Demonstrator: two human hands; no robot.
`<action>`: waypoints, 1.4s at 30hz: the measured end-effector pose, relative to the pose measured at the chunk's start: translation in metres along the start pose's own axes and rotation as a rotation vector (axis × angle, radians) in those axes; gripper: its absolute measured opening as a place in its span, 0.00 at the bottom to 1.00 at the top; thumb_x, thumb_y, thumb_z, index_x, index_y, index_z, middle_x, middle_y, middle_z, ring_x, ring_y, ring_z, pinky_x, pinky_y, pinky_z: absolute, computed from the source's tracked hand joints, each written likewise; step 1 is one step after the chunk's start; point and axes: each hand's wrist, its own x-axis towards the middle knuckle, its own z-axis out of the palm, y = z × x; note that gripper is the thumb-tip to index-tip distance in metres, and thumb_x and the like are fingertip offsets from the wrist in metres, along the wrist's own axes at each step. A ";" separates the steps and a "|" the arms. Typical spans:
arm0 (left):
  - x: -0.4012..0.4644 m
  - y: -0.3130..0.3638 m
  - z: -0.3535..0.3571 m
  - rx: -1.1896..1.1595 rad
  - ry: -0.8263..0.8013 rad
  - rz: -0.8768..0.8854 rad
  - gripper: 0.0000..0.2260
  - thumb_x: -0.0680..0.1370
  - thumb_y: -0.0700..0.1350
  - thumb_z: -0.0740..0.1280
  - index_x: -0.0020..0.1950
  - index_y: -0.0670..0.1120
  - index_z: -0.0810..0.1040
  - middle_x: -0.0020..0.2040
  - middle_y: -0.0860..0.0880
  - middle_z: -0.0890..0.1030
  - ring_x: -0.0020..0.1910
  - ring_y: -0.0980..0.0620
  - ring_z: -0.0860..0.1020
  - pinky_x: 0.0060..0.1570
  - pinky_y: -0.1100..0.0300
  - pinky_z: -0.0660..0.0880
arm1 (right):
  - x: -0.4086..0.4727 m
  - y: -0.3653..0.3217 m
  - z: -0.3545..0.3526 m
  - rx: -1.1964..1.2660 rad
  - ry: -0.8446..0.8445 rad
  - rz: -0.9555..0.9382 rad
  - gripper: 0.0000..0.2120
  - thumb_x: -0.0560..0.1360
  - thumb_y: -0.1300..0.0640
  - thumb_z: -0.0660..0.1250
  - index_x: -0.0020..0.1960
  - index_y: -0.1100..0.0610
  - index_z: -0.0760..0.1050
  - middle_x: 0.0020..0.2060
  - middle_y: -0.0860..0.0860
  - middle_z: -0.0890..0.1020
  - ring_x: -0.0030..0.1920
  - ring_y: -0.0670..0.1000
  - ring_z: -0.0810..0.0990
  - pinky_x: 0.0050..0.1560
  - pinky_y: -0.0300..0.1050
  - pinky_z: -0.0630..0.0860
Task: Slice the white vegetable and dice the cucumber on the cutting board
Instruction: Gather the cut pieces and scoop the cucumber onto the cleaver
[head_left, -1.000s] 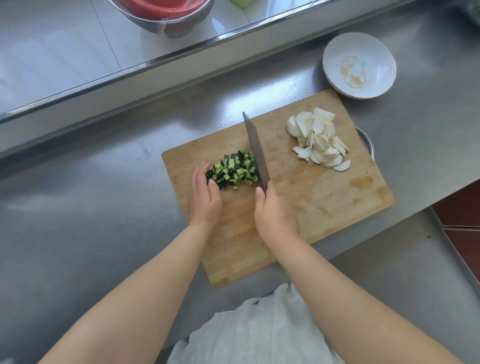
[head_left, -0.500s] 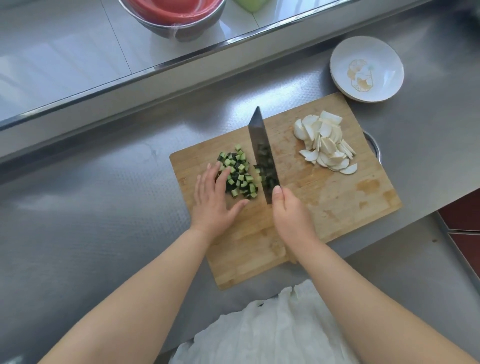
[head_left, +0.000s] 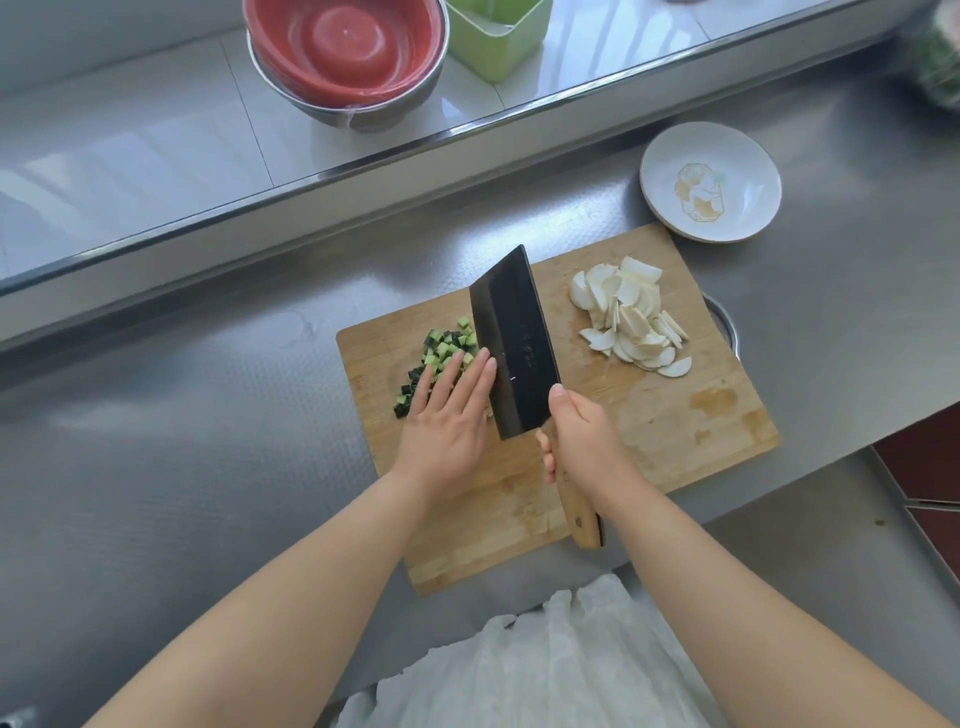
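A wooden cutting board (head_left: 675, 431) lies on the steel counter. A pile of diced cucumber (head_left: 441, 353) sits at its left end, and white vegetable slices (head_left: 631, 317) are heaped at its far right. My left hand (head_left: 449, 410) lies flat with straight fingers over the cucumber dice, its fingertips against the left side of the cleaver blade. My right hand (head_left: 584, 441) grips the wooden handle of the dark cleaver (head_left: 517, 343), whose blade is tilted so its broad face shows, next to the dice.
A white plate (head_left: 748, 156) with a gold pattern sits just beyond the board's far right corner. On the raised ledge behind stand a red bowl nested in a steel bowl (head_left: 348, 57) and a green container (head_left: 498, 36). A metal rim (head_left: 724, 322) shows under the board's right edge.
The cleaver has tilted from edge-down to showing its broad face. My left hand moved forward and flattened over the cucumber dice, against the blade. The camera view shifted back.
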 end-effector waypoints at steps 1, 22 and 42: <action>-0.003 -0.002 0.000 -0.013 -0.006 -0.070 0.26 0.82 0.50 0.48 0.78 0.49 0.44 0.79 0.51 0.50 0.77 0.50 0.43 0.74 0.47 0.42 | 0.001 -0.003 0.000 -0.005 -0.016 0.003 0.21 0.81 0.45 0.50 0.36 0.56 0.67 0.27 0.51 0.73 0.25 0.48 0.72 0.27 0.42 0.74; 0.021 0.060 -0.043 -0.272 0.394 -0.465 0.05 0.76 0.42 0.70 0.51 0.46 0.84 0.44 0.50 0.82 0.48 0.46 0.77 0.48 0.53 0.69 | 0.021 0.027 -0.193 -0.858 0.079 -0.370 0.25 0.78 0.38 0.44 0.72 0.42 0.63 0.60 0.42 0.75 0.58 0.48 0.74 0.47 0.45 0.69; 0.043 0.131 -0.051 -0.417 0.417 -0.643 0.07 0.79 0.47 0.65 0.45 0.48 0.80 0.39 0.57 0.75 0.42 0.55 0.71 0.46 0.51 0.71 | 0.082 0.109 -0.333 -1.202 0.086 -0.290 0.27 0.81 0.51 0.56 0.76 0.56 0.54 0.49 0.54 0.73 0.46 0.53 0.74 0.44 0.48 0.73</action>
